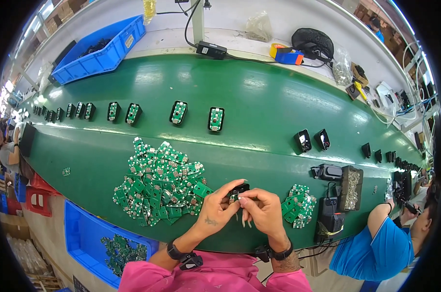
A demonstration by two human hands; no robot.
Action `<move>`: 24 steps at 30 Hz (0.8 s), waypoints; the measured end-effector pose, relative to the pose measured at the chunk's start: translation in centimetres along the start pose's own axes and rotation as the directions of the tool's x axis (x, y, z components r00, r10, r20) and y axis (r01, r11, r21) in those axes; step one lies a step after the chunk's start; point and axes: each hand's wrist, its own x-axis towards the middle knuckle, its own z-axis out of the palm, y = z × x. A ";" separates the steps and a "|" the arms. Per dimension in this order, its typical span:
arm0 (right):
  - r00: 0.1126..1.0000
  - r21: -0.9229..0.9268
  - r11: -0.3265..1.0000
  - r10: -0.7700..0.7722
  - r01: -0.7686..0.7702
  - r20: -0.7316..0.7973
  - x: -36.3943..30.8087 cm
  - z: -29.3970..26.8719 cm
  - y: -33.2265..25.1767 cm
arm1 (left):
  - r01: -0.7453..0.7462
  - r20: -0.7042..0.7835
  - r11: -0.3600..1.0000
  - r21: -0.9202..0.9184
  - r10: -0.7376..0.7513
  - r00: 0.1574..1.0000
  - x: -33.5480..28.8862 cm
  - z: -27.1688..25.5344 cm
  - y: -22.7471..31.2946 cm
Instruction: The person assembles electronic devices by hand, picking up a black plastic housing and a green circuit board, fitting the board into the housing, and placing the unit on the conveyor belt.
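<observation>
Close in front of me, my left hand [216, 210] is closed around a small black plastic housing [241, 187]. A green circuit board [234, 196] shows at its near end, mostly covered by my fingers. My right hand [260, 208] pinches at that same end with thumb and forefinger; whether it grips the board or the housing is hidden. Left of my hands lies a big heap of green circuit boards [157, 187], its edge close to my left hand. A smaller pile of boards [298, 206] lies just right of my right hand.
Housings with boards inside [216, 119] stand in a row along the far strip; other black housings [304, 140] are at right. A tray of small metal parts [351, 189] and a black device [331, 214] sit right. Blue bins [79, 228] flank the bench. A co-worker in blue [376, 248] sits right.
</observation>
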 end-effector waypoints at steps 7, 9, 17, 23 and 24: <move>0.979 -0.295 0.934 -0.203 0.200 0.020 0.2 0.5 -0.2 | -0.014 -0.033 0.976 0.220 0.022 0.999 -0.2 -0.2 0.8; 0.971 -0.329 0.914 -0.238 0.236 0.037 0.2 0.1 -0.1 | -0.015 -0.029 0.973 0.229 0.022 0.999 -0.2 -0.1 1.1; 0.996 -0.023 0.996 -0.089 0.089 -0.016 0.2 0.2 -0.2 | -0.031 -0.045 0.989 0.148 0.038 0.998 -0.2 -0.1 0.4; 0.994 -0.031 0.995 -0.095 0.094 -0.044 0.2 0.4 0.2 | -0.031 -0.053 0.982 0.185 0.041 0.998 -0.1 0.0 0.8; 0.992 -0.059 0.992 -0.113 0.109 -0.056 0.2 0.4 0.2 | -0.081 -0.060 0.963 0.257 0.099 0.993 -0.1 0.1 1.4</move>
